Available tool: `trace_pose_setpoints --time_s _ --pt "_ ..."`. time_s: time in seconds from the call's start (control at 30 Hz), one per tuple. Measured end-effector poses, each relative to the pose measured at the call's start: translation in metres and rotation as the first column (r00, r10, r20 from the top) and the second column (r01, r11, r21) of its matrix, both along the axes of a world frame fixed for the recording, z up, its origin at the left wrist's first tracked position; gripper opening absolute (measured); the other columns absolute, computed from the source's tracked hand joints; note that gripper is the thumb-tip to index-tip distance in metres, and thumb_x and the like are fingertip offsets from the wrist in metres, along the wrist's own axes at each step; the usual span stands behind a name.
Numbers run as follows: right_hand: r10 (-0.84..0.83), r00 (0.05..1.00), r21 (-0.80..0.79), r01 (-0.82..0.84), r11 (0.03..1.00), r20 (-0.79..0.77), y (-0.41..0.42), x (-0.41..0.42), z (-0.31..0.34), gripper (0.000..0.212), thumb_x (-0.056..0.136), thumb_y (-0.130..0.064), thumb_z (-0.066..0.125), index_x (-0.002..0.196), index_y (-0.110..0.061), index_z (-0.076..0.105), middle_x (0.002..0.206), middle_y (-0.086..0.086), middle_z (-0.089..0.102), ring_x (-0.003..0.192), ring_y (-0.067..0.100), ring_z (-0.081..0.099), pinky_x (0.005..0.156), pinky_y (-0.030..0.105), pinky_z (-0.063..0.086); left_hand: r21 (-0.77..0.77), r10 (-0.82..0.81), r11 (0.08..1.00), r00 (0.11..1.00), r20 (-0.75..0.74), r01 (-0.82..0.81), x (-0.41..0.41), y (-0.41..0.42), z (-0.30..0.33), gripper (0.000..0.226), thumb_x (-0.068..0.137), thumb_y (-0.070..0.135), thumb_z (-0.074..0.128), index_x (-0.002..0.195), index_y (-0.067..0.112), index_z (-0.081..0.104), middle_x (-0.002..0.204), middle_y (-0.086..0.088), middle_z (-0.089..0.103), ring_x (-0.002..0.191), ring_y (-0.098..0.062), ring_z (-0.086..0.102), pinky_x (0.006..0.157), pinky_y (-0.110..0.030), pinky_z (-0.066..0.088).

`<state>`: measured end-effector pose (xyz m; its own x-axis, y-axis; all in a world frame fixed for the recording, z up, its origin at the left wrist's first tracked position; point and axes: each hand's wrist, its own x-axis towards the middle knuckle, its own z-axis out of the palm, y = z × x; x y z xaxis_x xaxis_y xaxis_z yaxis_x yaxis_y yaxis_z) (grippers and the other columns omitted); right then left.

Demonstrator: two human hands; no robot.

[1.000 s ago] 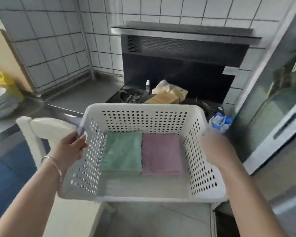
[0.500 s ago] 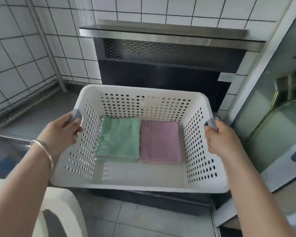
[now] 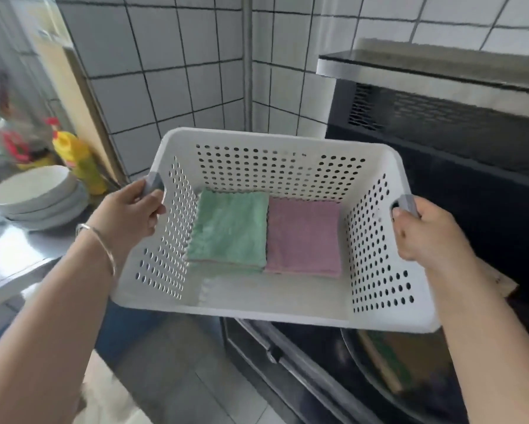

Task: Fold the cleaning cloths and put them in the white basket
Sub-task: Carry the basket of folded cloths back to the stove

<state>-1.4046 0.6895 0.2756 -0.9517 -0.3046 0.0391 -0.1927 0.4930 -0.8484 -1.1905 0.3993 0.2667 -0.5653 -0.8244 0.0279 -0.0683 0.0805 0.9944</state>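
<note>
L hand [image 3: 131,214] + R hand [image 3: 422,232] each curled round grey handle of white basket [image 3: 275,148], mid-frame. Inside: green cloth [image 3: 229,229] touching pink cloth [image 3: 303,237], both folded flat. Bowls [image 3: 33,191] far left.

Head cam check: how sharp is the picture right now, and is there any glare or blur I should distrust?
Head view: the white basket, green cloth and pink cloth read fairly sharp; the left edge is motion-smeared, so the bottles and stacked bowls blur; bright glare washes the steel counter; wide-angle bending curves the tile lines; left hand and right hand are evenly lit.
</note>
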Motion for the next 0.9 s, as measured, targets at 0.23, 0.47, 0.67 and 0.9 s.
trace_pose_setpoints --time_s 0.23,0.47,0.67,0.9 --pt "0.259 0.966 -0.054 -0.260 0.964 -0.021 -0.134 -0.095 0.030 0.018 0.092 -0.017 0.045 0.098 -0.011 0.061 0.065 0.000 0.042 0.057 0.017 0.037 0.051 0.026 0.033 0.012 0.259 0.966 0.964 -0.066 -0.259 -0.023 -0.055 0.006 0.028 0.097 0.006 0.040 0.073 0.018 0.049 0.037 0.012 0.045 0.031 0.000 0.029 0.034 -0.010 0.026" --pt "0.402 0.913 0.079 -0.397 0.914 -0.064 -0.270 -0.147 0.023 0.022 0.091 -0.014 0.038 0.074 -0.020 0.050 0.065 0.001 0.046 0.058 0.018 0.043 0.048 0.023 0.035 0.122 0.404 0.912 0.909 -0.102 -0.392 -0.047 -0.132 -0.003 0.025 0.097 0.009 0.042 0.080 0.019 0.056 0.047 0.009 0.044 0.035 0.000 0.030 0.036 -0.010 0.026" --pt "0.432 0.899 0.275 -0.396 0.876 -0.079 -0.377 -0.185 -0.011 0.026 0.098 -0.021 0.037 0.101 -0.011 0.061 0.085 0.005 0.065 0.067 0.023 0.059 0.066 0.035 0.054 0.181 0.532 0.838 0.845 -0.063 -0.514 -0.075 -0.195 -0.040 0.017 0.096 0.010 0.043 0.090 0.016 0.058 0.051 0.006 0.048 0.032 0.000 0.035 0.036 -0.012 0.030" --pt "0.388 0.920 0.445 -0.325 0.834 -0.055 -0.432 -0.219 -0.074 0.022 0.093 -0.021 0.048 0.102 -0.013 0.067 0.095 0.012 0.067 0.080 0.029 0.061 0.067 0.031 0.050 0.245 0.582 0.778 0.810 0.070 -0.579 -0.107 -0.219 -0.102 0.022 0.095 0.012 0.044 0.091 0.022 0.063 0.057 0.003 0.048 0.048 -0.013 0.039 0.051 -0.024 0.033"
